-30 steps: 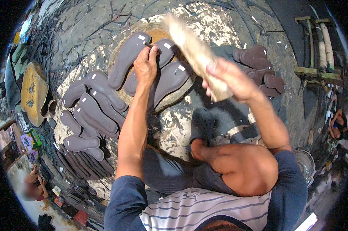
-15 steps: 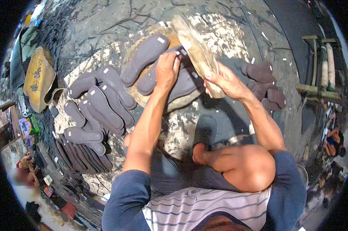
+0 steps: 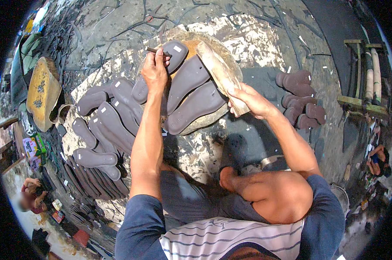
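Above the littered floor (image 3: 131, 27), left fingers (image 3: 159, 53) pinch a dark rod (image 3: 151, 50) over the left of the round block (image 3: 193, 48), and right fingers (image 3: 237, 93) clasp, sensibly by one end, a probably hefty, stiff wooden bat (image 3: 215, 66) over its right.

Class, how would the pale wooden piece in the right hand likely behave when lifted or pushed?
The wooden piece is probably stiff: its outline is straight and thick. It seems light enough for one hand, as the right hand alone holds its near end. Its flattish, edged shape suggests it might slide rather than roll.
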Motion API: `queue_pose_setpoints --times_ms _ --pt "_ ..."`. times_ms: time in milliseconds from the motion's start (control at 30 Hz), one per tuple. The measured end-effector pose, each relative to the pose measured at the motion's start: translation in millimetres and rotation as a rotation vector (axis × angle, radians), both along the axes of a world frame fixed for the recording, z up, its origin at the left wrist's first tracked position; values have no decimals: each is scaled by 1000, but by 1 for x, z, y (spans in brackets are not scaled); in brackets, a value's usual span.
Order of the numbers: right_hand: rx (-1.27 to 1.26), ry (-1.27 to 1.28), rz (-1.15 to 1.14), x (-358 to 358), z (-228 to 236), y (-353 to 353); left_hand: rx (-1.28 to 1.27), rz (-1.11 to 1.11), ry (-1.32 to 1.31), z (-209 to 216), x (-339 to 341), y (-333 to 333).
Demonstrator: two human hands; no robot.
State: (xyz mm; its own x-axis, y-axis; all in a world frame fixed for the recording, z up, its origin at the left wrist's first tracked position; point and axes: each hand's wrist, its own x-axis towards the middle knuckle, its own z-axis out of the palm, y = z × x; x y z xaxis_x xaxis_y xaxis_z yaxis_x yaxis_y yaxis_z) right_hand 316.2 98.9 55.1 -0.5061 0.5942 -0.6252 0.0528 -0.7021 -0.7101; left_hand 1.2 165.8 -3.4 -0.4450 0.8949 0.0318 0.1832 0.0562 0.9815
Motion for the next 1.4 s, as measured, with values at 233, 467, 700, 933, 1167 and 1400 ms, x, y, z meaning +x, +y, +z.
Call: queue_pose_setpoints --times_ms 233,467,700,933,1167,1400 --pt "85 1 -37 -18 67 25 131 -35 481 14 8 -6" --pt "1176 238 -414 -81 156 35 367 -96 621 -8 4 -6" --pt "421 -123 210 -81 59 54 340 -130 626 -23 4 -13" --pt "90 -17 6 -65 -5 57 301 116 103 -1 22 15" --pt "219 213 -194 -106 4 45 84 47 -352 35 47 -60" --pt "549 -278 41 -116 -24 41 8 430 -547 29 -23 -74"
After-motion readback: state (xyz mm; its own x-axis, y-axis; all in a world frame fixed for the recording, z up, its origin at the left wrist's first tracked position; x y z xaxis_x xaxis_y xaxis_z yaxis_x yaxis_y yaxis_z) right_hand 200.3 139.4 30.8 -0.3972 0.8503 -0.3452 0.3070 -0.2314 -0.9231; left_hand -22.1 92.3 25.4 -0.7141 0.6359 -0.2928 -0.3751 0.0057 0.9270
